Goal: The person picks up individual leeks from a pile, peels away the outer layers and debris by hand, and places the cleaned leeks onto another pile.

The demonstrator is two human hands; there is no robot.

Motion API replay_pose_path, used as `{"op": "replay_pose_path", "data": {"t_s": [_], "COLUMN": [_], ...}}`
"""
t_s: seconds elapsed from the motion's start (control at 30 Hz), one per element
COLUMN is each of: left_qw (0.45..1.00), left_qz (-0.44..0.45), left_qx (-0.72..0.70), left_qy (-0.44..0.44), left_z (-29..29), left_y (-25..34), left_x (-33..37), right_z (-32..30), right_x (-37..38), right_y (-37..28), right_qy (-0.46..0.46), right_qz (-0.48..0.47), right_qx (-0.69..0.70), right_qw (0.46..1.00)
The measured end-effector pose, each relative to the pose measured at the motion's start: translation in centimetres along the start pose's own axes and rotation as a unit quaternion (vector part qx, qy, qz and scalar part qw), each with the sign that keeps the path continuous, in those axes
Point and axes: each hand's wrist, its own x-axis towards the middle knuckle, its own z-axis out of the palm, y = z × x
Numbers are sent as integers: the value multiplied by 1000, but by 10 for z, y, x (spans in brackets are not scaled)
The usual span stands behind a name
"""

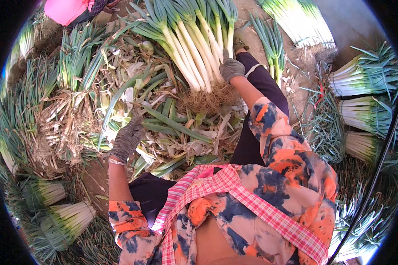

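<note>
Peeled green onions (185, 51) with long white stalks and tangled roots (208, 98) lie fanned out ahead of me, leaves pointing away. My right hand (231, 70), in a grey knit glove, is closed at the right edge of these stalks, one digit stretched along the outermost stalk. Its palm side is hidden. Lower left, my left hand (128, 139) wears a similar glove and hovers over a heap of stripped leaves and skins (194, 152). Its fingertips blur into the litter, so whether they grip anything is unclear. A loose green leaf (181, 128) lies to its right.
Unpeeled green onions (40, 97) with dry skins are piled at left. Tied bundles stand at far right (360, 79), top right (303, 26) and lower left (73, 218). Another person in pink (68, 11) sits at top left. A dark cord (376, 172) crosses the right side.
</note>
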Motion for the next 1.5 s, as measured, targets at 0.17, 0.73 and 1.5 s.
{"op": "replay_pose_path", "data": {"t_s": [0.17, 0.73, 1.5], "left_qw": [999, 990, 991], "left_qz": [-18, -52, -10], "left_qx": [20, -103, 130], "left_qy": [-45, -78, 35], "left_z": [1, 6, -52], "left_y": [8, -18, -83], "left_x": [6, 2, 17], "right_z": [-6, 19, 17], "right_x": [7, 23, -37], "right_y": [13, 29, 12], "right_qy": [81, -121, 38], "right_qz": [-51, -125, -122], "right_qx": [88, -55, -43], "right_qw": [992, 983, 991]}}
